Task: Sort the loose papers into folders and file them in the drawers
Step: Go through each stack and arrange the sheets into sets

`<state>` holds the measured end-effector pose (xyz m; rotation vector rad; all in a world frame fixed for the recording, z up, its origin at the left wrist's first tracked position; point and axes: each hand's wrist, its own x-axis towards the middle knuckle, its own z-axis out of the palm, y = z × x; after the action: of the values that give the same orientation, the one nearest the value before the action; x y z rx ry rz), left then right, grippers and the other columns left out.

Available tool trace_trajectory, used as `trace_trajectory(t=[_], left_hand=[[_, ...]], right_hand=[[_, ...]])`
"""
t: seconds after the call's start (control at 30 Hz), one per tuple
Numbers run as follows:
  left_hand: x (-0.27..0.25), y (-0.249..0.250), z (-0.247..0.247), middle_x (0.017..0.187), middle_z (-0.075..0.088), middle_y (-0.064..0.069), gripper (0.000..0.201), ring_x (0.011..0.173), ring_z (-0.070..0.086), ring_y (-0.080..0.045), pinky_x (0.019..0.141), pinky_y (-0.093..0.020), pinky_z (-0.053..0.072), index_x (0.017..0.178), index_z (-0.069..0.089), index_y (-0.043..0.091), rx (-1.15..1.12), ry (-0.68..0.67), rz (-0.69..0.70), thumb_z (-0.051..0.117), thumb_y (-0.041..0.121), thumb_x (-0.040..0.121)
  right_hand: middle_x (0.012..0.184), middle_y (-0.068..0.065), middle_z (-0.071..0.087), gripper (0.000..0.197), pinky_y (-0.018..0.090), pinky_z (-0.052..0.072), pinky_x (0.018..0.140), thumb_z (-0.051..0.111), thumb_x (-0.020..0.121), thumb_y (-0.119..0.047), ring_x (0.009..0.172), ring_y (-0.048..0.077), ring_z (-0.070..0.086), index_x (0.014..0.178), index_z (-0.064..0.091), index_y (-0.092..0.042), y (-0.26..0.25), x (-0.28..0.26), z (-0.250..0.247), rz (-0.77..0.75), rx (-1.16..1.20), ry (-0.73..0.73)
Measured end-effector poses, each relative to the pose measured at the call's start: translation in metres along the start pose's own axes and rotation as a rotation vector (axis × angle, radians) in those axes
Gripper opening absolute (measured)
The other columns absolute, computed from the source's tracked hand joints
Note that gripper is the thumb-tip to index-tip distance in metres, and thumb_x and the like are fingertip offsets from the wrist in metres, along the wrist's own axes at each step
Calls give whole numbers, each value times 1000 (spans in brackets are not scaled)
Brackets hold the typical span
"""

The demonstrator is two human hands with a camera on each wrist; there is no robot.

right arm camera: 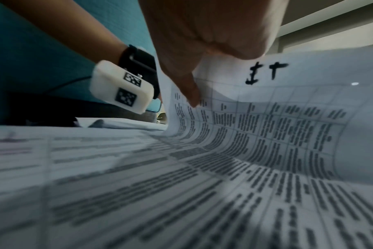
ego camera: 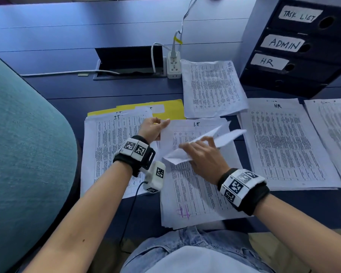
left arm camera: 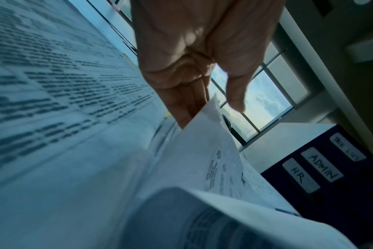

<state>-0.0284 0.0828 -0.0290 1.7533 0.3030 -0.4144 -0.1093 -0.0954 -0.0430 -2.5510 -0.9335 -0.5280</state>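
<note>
Printed sheets lie in piles on the dark blue desk (ego camera: 63, 89). My right hand (ego camera: 200, 151) grips a lifted, curled white sheet (ego camera: 220, 139) above the middle pile (ego camera: 193, 196); in the right wrist view that sheet (right arm camera: 287, 121) is marked "IT", with my thumb (right arm camera: 189, 94) on it. My left hand (ego camera: 156, 128) pinches the upper left corner of paper at the same pile; the corner (left arm camera: 202, 128) sits between fingers (left arm camera: 185, 104) and thumb. Whether both hands hold one sheet I cannot tell. A yellow folder (ego camera: 170, 110) lies under the left IT pile (ego camera: 108, 146).
A dark drawer unit (ego camera: 295, 75) labelled TASK LIST, ADMIN and HR stands at the back right. An HR pile (ego camera: 283, 146), another pile (ego camera: 335, 134) and a back pile (ego camera: 211, 89) lie near it. A power strip (ego camera: 173, 66) with cables and a teal chair (ego camera: 24, 144) are at the left.
</note>
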Motion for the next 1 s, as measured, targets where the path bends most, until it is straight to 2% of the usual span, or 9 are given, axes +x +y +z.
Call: trace_trajectory(t=[0.07,0.2,0.3,0.37,0.43,0.5,0.63,0.73,1.0], left_hand=[[-4,-2,0,80,58,-2,8,71,57,-13,66,-24,51,85,55,12,36,-89,19,57,7,89],[-9,-4,1,70,56,-4,32,63,50,-13,63,-23,41,69,61,11,99,-281,50,47,-11,87],[-12,4,2,54,56,3,40,49,50,-7,54,-18,44,48,66,16,39,-324,-3,51,-7,78],[-17,13,2,51,55,2,20,43,52,-7,48,-16,46,50,60,10,-32,-327,-50,46,1,61],[-18,20,2,62,59,-5,9,47,59,-8,50,-17,51,64,54,2,-76,-326,-63,46,-1,64],[-13,21,1,88,65,-13,22,70,65,-10,69,-23,53,83,61,1,45,-282,-12,39,0,86],[10,7,5,130,51,-15,35,119,47,-26,102,-34,37,126,53,2,711,-73,147,44,15,94],[15,-4,11,126,47,-15,40,119,42,-29,101,-36,36,128,49,6,950,-35,191,51,17,90],[7,-7,11,118,55,-13,27,110,51,-29,94,-41,42,117,58,8,978,135,471,52,11,91]], right_hand=[[69,-2,65,57,32,26,75,72,54,7,62,17,62,102,49,-14,-5,-5,0,46,-28,-26],[86,10,64,20,34,32,80,66,56,-2,88,21,51,73,61,-12,2,5,-7,123,-77,70],[114,14,61,30,41,31,88,57,66,-11,106,26,49,93,46,-15,7,15,-7,208,-84,58],[103,9,66,55,38,22,88,70,60,-2,97,26,61,106,42,-17,10,18,-9,287,-79,10],[82,3,69,48,37,19,88,74,63,-1,84,24,65,102,53,-18,13,17,-12,337,-95,-37],[66,-1,66,19,36,20,89,75,67,-3,67,21,65,75,64,-15,15,13,-14,293,-124,-47],[51,-3,58,24,35,49,71,83,56,0,42,14,55,57,64,-14,7,3,-15,192,-121,-105],[54,-1,60,25,25,47,49,85,51,0,45,14,55,62,68,-14,3,-4,-12,191,-113,-177],[60,2,60,17,26,44,48,77,59,1,50,19,55,66,69,-12,8,-3,-6,219,-56,-190]])
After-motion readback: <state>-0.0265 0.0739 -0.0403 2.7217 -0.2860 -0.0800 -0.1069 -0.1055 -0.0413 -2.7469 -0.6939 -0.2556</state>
